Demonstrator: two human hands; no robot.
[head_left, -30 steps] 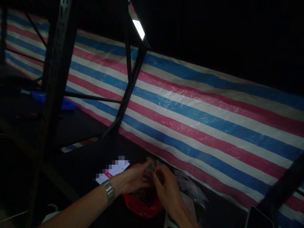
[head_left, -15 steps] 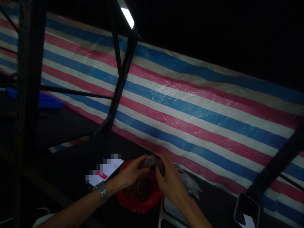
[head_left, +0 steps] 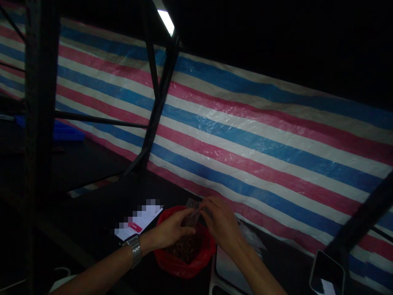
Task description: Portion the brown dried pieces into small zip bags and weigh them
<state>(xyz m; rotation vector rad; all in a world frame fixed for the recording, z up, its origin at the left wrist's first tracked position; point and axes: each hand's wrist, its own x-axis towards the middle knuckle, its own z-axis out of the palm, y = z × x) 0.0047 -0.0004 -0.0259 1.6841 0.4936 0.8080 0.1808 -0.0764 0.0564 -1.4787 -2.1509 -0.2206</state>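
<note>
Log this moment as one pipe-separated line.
left hand: on clear plastic bag | right hand: pinching same bag | below: open red bag, small brown pieces inside, kind unclear | behind: striped sheeting

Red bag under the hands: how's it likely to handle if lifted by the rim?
Probably floppy: the red bag has a thin-looking, wavy rim that would likely fold where gripped. The small brownish pieces inside look loose, so they'd likely shift and make it sag. With its mouth open, some might spill if tilted.
</note>
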